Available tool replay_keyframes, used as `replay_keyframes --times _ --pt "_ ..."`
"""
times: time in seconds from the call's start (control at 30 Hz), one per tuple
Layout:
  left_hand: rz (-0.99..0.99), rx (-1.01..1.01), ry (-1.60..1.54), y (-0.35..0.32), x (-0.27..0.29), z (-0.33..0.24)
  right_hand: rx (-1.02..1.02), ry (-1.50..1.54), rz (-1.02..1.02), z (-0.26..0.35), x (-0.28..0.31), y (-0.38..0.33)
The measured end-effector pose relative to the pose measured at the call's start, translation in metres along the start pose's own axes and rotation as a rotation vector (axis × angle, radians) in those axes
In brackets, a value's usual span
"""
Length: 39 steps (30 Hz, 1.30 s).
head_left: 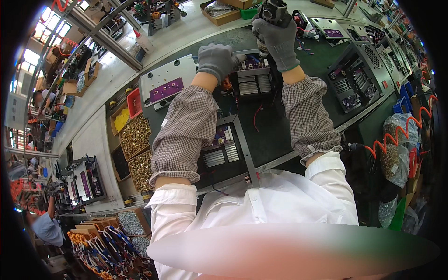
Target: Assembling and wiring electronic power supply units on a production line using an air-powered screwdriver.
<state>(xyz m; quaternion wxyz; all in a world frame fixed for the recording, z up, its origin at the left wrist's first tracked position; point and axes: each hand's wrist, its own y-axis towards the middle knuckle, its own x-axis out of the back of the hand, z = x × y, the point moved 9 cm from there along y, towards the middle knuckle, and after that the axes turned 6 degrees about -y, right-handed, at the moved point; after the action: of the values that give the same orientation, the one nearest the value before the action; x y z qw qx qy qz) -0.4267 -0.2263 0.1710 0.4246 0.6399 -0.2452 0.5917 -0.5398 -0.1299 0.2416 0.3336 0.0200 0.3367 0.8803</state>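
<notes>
The open electronics chassis (249, 77), a metal frame carrying a purple circuit board, ribbed grey heat sinks and a copper-wound coil, lies at upper centre of the frame on the dark green table (275, 135). The left hand (217, 60), in a grey knit glove, rests curled on the chassis's left edge; whether its grip encloses anything cannot be told. The right hand (277, 39), gloved alike, has its grip closed around a black powered screwdriver (273, 11), held upright above the chassis's far right corner.

Risk, as judged: the driver tip is hidden behind the hand, so alignment cannot be confirmed; a slip could strike the board or the loose red wire (255, 116) lying just below the chassis. The checked fabric sleeve covers could snag on sheet-metal edges.

A second, similar chassis (224, 149) sits at centre, partly under the left forearm. At left of centre, open boxes hold brass-coloured screws (136, 135). A perforated grey metal case (361, 77) stands at upper right, and a coiled orange hose (396, 133) hangs at right.
</notes>
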Motion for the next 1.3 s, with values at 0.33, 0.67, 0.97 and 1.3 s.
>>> replay_keyframes --times 0.33,0.67,0.97,1.3 --pt "0.316 0.095 -0.078 -0.024 -0.005 0.020 0.267 -0.359 0.007 0.018 -0.018 -0.003" --pt "0.232 0.103 -0.104 -0.024 -0.004 0.021 0.310 -0.469 0.037 0.017 -0.023 -0.003" --pt "0.172 0.092 -0.140 -0.027 -0.003 0.024 0.020 -0.158 -0.095 -0.012 -0.001 0.007" --pt "0.141 0.113 -0.114 -0.020 -0.006 0.022 0.092 -0.149 -0.050 -0.013 -0.002 0.008"
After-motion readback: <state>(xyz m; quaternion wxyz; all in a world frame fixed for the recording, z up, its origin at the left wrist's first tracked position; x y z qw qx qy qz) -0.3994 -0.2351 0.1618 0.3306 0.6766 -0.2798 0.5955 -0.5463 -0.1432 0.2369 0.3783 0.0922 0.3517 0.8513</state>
